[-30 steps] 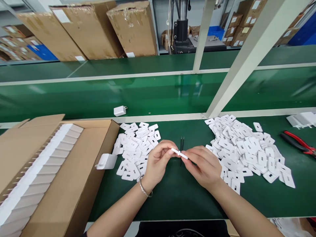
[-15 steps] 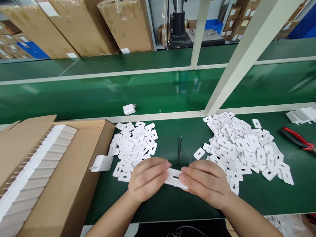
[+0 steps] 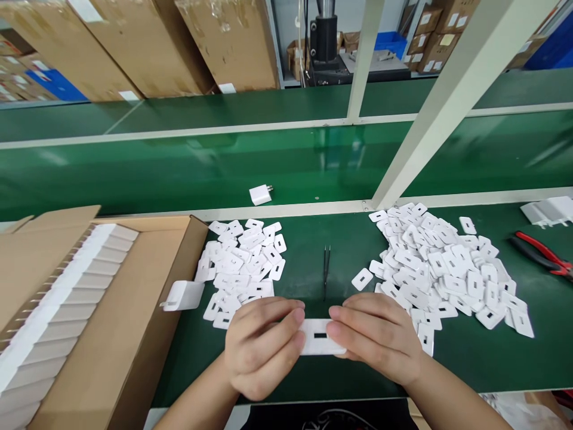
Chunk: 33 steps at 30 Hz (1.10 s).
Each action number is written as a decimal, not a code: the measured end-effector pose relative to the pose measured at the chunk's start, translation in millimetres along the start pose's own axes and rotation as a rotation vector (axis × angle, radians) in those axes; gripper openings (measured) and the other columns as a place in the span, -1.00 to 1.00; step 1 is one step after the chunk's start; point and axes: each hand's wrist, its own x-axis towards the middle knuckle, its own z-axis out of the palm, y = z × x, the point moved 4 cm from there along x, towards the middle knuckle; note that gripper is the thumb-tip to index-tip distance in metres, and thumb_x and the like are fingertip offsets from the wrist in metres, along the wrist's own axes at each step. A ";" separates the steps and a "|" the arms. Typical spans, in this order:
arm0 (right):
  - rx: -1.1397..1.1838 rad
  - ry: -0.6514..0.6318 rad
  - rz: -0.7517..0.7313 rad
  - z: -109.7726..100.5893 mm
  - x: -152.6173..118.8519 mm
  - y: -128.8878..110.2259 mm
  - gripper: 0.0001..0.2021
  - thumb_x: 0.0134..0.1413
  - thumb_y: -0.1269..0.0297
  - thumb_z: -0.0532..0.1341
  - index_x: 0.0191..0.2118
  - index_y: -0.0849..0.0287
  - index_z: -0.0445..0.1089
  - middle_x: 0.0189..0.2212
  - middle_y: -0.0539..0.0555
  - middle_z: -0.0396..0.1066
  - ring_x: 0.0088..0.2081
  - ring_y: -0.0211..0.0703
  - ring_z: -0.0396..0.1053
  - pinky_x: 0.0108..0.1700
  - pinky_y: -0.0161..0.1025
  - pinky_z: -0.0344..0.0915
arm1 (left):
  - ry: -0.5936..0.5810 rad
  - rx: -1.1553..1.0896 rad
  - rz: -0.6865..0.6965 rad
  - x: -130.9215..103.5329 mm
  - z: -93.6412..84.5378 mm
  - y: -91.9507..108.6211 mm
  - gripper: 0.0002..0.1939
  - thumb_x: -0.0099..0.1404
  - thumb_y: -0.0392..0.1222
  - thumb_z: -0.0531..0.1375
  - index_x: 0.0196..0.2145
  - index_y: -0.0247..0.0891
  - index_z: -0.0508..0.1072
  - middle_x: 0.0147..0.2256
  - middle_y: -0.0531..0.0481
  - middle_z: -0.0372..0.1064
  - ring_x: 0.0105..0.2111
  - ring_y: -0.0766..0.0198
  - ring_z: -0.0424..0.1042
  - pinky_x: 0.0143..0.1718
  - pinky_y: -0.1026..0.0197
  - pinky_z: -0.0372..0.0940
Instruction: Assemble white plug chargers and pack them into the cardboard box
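Observation:
Between my two hands is a white plastic plate [image 3: 317, 344] with a small dark slot in it, held roughly level. My left hand [image 3: 266, 346] pinches its left end, and my right hand [image 3: 378, 337] grips the right end; the fingers cover both ends. Black tweezers [image 3: 326, 272] lie on the green table just beyond. Small slotted white plates form a pile [image 3: 244, 257] beyond my left hand. A larger pile of the same plates [image 3: 443, 269] spreads beside and beyond my right hand.
At left stands an open cardboard box [image 3: 147, 322] with a row of white dividers. A white plastic housing [image 3: 183, 295] sits by its edge. Red-handled pliers [image 3: 541, 254] and white housings [image 3: 548, 212] lie far right. A white plug adapter [image 3: 260, 194] rests on the green belt [image 3: 179, 173] behind a slanted post [image 3: 447, 89].
The plate has turned from tilted to nearly level and come slightly closer to me. My left hand has shifted down and left. The plug adapter has moved right along the belt.

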 end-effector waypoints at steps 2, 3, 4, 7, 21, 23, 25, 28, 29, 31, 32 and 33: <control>-0.004 0.049 -0.027 3.0 0.2 2.7 -0.72 0.45 0.36 0.18 0.17 0.11 0.49 -0.22 0.06 0.67 -0.21 -0.17 0.63 -0.21 -0.23 0.65 | 0.043 -0.083 -0.040 2.2 9.8 -4.9 -0.91 0.48 -0.31 0.18 -0.19 -0.16 0.45 -0.23 -0.04 0.59 -0.24 0.17 0.66 -0.36 0.15 0.64; -0.001 0.081 -0.043 5.0 0.5 4.5 -0.70 0.44 0.38 0.17 0.19 0.17 0.47 -0.21 0.12 0.66 -0.21 -0.14 0.62 -0.24 -0.20 0.64 | 0.061 -0.134 -0.092 3.1 15.8 -8.2 -0.94 0.50 -0.29 0.17 -0.17 -0.18 0.43 -0.24 -0.06 0.57 -0.25 0.21 0.65 -0.35 0.18 0.62; 0.000 0.116 -0.014 7.3 0.7 8.3 -0.69 0.43 0.40 0.17 0.19 0.18 0.47 -0.20 0.14 0.65 -0.22 -0.13 0.61 -0.28 -0.18 0.62 | 0.077 -0.182 -0.158 3.8 22.0 -11.8 -0.96 0.52 -0.27 0.17 -0.16 -0.19 0.41 -0.25 -0.06 0.56 -0.27 0.24 0.63 -0.34 0.20 0.60; -0.004 0.254 0.167 13.5 -1.3 23.1 -0.73 0.36 0.49 0.21 0.06 0.10 0.52 -0.20 0.12 0.61 -0.25 -0.13 0.57 -0.31 -0.17 0.55 | 0.122 -0.247 -0.349 3.0 36.9 -24.3 -0.92 0.49 -0.31 0.20 -0.18 -0.18 0.37 -0.28 -0.01 0.52 -0.30 0.28 0.58 -0.31 0.23 0.53; 0.589 0.448 1.069 52.9 -30.4 83.0 -0.77 0.15 0.18 0.35 -0.29 0.06 0.25 -0.29 0.02 0.54 -0.31 -0.16 0.54 -0.19 -0.14 0.48 | -0.271 0.730 -0.703 -3.8 31.7 -91.1 -0.75 0.41 -0.16 0.17 -0.05 -0.27 0.55 0.13 -0.40 0.30 0.14 -0.33 0.30 0.07 -0.29 0.28; 0.722 0.456 1.150 59.8 -33.8 86.9 -0.74 0.14 0.18 0.31 -0.29 0.04 0.16 -0.33 0.00 0.57 -0.35 -0.17 0.53 -0.21 -0.15 0.47 | -0.323 0.678 -0.631 11.2 44.7 -90.8 -0.72 0.42 -0.16 0.17 0.01 -0.27 0.51 0.13 -0.38 0.30 0.15 -0.27 0.30 0.11 -0.24 0.28; 0.801 0.465 1.226 63.9 -37.3 90.3 -0.76 0.13 0.20 0.24 -0.27 0.02 0.10 -0.41 -0.05 0.55 -0.42 -0.21 0.46 -0.30 -0.21 0.41 | -0.398 0.634 -0.580 29.6 64.2 -100.6 -0.64 0.42 -0.14 0.18 0.10 -0.31 0.46 0.16 -0.39 0.30 0.19 -0.26 0.28 0.18 -0.23 0.23; 0.828 0.499 1.278 64.6 -41.5 95.8 -0.80 0.07 0.22 0.18 -0.28 0.02 0.08 -0.54 -0.15 0.41 -0.55 -0.29 0.25 -0.47 -0.32 0.18 | -0.473 0.572 -0.683 57.6 98.0 -137.4 -0.44 0.35 -0.12 0.27 0.24 -0.39 0.34 0.26 -0.48 0.23 0.30 -0.33 0.14 0.29 -0.29 0.08; 0.826 0.512 1.274 64.0 -42.2 97.9 -0.81 0.05 0.22 0.17 -0.29 0.02 0.08 -0.56 -0.18 0.35 -0.57 -0.31 0.17 -0.50 -0.34 0.09 | -0.491 0.531 -0.758 65.6 109.6 -152.6 -0.38 0.32 -0.12 0.31 0.26 -0.39 0.31 0.30 -0.50 0.18 0.33 -0.34 0.10 0.32 -0.30 0.03; 0.820 0.532 1.257 62.2 -42.6 102.3 -0.81 0.02 0.20 0.16 -0.30 0.02 0.09 -0.59 -0.20 0.25 -0.59 -0.33 0.05 -0.53 -0.34 -0.03 | -0.509 0.475 -0.815 81.4 132.1 -177.9 -0.37 0.26 -0.12 0.36 0.21 -0.38 0.36 0.29 -0.50 0.22 0.31 -0.35 0.15 0.30 -0.29 0.07; 0.816 0.538 1.247 61.1 -42.3 104.4 -0.82 0.01 0.20 0.16 -0.32 0.02 0.09 -0.60 -0.21 0.22 -0.59 -0.33 0.01 -0.53 -0.33 -0.07 | -0.512 0.441 -0.832 87.8 142.4 -187.5 -0.44 0.25 -0.11 0.37 0.15 -0.35 0.41 0.24 -0.47 0.28 0.28 -0.33 0.21 0.27 -0.27 0.13; 0.810 0.542 1.236 59.8 -41.6 106.3 -0.82 0.01 0.19 0.16 -0.33 0.03 0.09 -0.60 -0.21 0.20 -0.59 -0.33 -0.01 -0.53 -0.33 -0.09 | -0.511 0.408 -0.837 93.1 151.8 -194.4 -0.52 0.24 -0.11 0.37 0.08 -0.31 0.46 0.19 -0.42 0.35 0.23 -0.30 0.28 0.23 -0.25 0.18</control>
